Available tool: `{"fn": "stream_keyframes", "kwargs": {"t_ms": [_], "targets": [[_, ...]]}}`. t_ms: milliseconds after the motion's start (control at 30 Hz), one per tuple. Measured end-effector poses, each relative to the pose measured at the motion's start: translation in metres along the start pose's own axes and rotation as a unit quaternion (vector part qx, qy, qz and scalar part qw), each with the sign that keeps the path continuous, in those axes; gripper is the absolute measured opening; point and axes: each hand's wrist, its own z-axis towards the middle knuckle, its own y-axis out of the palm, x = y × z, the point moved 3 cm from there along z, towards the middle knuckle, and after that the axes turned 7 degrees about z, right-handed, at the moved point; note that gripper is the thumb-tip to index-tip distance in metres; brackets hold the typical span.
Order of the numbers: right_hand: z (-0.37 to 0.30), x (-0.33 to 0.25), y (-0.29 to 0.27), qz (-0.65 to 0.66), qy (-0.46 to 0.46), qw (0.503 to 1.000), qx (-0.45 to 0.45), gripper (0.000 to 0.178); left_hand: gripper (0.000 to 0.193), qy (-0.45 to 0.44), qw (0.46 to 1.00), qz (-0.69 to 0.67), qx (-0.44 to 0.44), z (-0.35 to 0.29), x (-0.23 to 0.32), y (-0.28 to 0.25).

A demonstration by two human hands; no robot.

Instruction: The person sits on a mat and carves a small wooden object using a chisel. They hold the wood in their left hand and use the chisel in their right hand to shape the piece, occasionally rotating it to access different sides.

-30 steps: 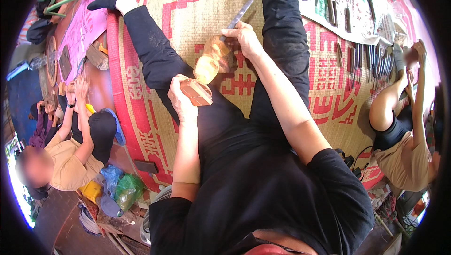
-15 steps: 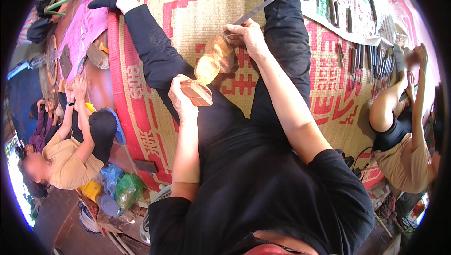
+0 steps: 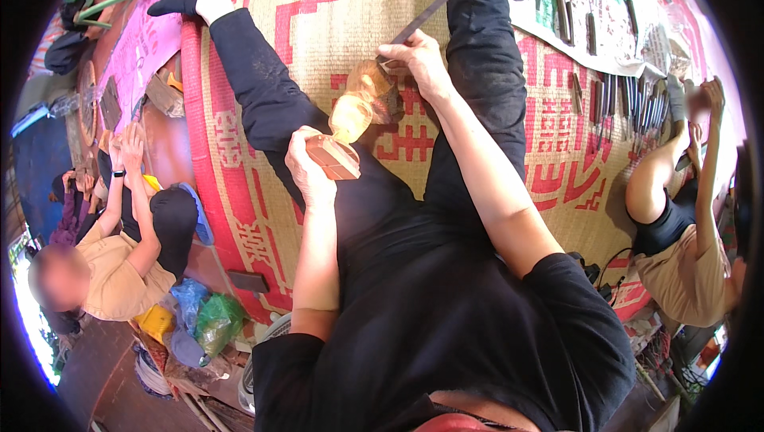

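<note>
Golden, smooth-looking wood catches the light between the person's spread legs: a carved piece (image 3: 352,108), tilted away from them above the patterned mat (image 3: 314,14). Its near end meets a reddish-brown block (image 3: 333,155), which the left hand (image 3: 309,168) clasps from the left side, fingers wrapped about it. The right hand (image 3: 423,66) grips a long, flat grey tool (image 3: 434,12), with its free end pointing far and right; from where I stand I can't tell whether it is a file or a blade. Its lower end is at the carving's far end, close to the right fingers. A slip there, from pressing too hard or at a poor angle, could scratch the wood or nick a finger. Were the left hand to loosen, the block might twist and throw the tool off line. More tools (image 3: 629,104) lie on the right.
</note>
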Motion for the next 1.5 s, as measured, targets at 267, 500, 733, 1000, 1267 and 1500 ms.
{"fn": "stream_keyframes", "kwargs": {"t_ms": [267, 500, 733, 1000, 1267, 1500], "targets": [[-0.004, 0.010, 0.005, 0.037, 0.041, 0.998, -0.007, 0.016, 0.031, -0.012, 1.000, 0.013, -0.026, 0.002, -0.003, -0.005], [0.011, 0.014, -0.014, 0.036, 0.038, 0.998, 0.047, 0.011, 0.031, 0.005, 0.999, 0.012, -0.033, 0.002, -0.010, -0.008], [0.003, 0.007, 0.000, -0.027, 0.010, 0.999, -0.021, 0.013, 0.033, -0.001, 1.000, 0.010, -0.028, 0.001, -0.005, -0.005], [0.001, 0.004, 0.005, -0.044, 0.017, 0.998, -0.051, 0.014, 0.032, 0.014, 0.999, 0.015, -0.033, 0.003, -0.011, -0.008], [0.013, 0.012, -0.017, 0.010, 0.020, 0.999, 0.048, 0.011, 0.031, 0.002, 0.999, 0.006, -0.036, 0.002, -0.007, -0.006], [-0.003, -0.001, 0.010, -0.061, -0.001, 0.996, -0.071, 0.014, 0.032, 0.017, 0.999, 0.024, -0.027, 0.002, -0.011, -0.007]]}}
